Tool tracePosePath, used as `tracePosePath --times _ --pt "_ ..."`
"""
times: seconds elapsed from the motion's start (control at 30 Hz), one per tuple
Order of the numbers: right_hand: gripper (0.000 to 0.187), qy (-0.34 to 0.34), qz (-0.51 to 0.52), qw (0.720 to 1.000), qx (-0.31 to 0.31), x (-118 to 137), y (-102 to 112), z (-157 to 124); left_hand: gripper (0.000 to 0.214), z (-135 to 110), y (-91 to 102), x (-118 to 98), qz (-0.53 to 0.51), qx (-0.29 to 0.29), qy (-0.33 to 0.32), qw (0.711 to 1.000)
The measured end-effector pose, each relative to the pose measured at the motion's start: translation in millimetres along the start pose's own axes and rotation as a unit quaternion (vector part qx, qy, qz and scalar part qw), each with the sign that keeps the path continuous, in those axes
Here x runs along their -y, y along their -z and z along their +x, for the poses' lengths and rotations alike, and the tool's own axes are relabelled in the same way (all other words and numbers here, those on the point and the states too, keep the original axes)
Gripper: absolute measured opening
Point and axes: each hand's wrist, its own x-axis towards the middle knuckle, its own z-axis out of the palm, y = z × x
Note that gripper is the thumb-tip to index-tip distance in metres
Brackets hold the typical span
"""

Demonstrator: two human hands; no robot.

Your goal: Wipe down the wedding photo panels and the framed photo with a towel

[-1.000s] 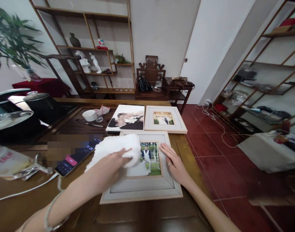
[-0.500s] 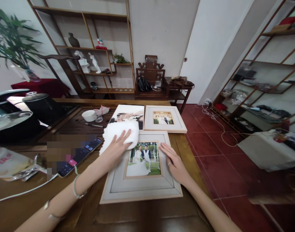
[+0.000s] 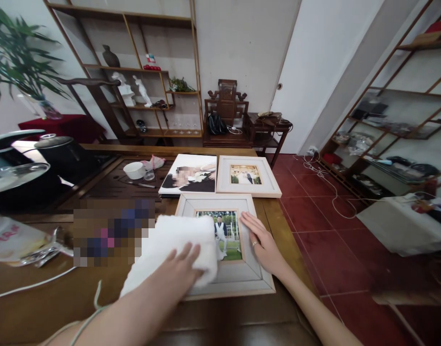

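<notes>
A pale framed photo [image 3: 238, 281] lies flat on the wooden table [image 3: 274, 216] in front of me. My left hand [image 3: 180, 271] presses a folded white cloth [image 3: 173, 242] onto the frame's lower left part, fingers spread flat over the cloth. My right hand [image 3: 261, 242] rests flat and open on the frame's right border, a ring on one finger. The cloth hides the left half of the picture.
Beyond the frame lie a second framed photo [image 3: 247, 175] and an unframed print [image 3: 189, 174]. A white bowl [image 3: 133, 170] and black pots [image 3: 57, 151] stand at the left. Shelves [image 3: 141, 72], a carved chair [image 3: 225, 108] and red floor tiles [image 3: 324, 250] with cables surround the table.
My left hand has drawn the cloth from the frame's upper left corner down toward me, over the picture's left side. My right hand has stayed on the right border.
</notes>
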Motion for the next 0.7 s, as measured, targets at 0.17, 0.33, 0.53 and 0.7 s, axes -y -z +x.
tracePosePath --times 0.17,0.33,0.53,0.7 --pt "0.055 0.006 0.001 1.000 -0.001 0.2 0.0 -0.2 0.040 -4.6 -26.1 -7.7 -0.011 -0.073 -0.043 0.996" --pt "0.058 0.030 0.009 0.999 -0.009 0.0 1.0 -0.7 0.049 5.1 31.7 34.5 0.032 -0.300 0.071 0.951" --pt "0.058 0.013 0.012 1.000 -0.001 1.9 1.0 0.2 0.045 28.6 46.8 86.3 0.077 -0.416 0.104 0.900" --pt "0.056 0.006 0.009 1.000 0.003 2.8 1.4 0.6 0.054 48.7 19.0 71.1 0.085 -0.254 0.055 0.962"
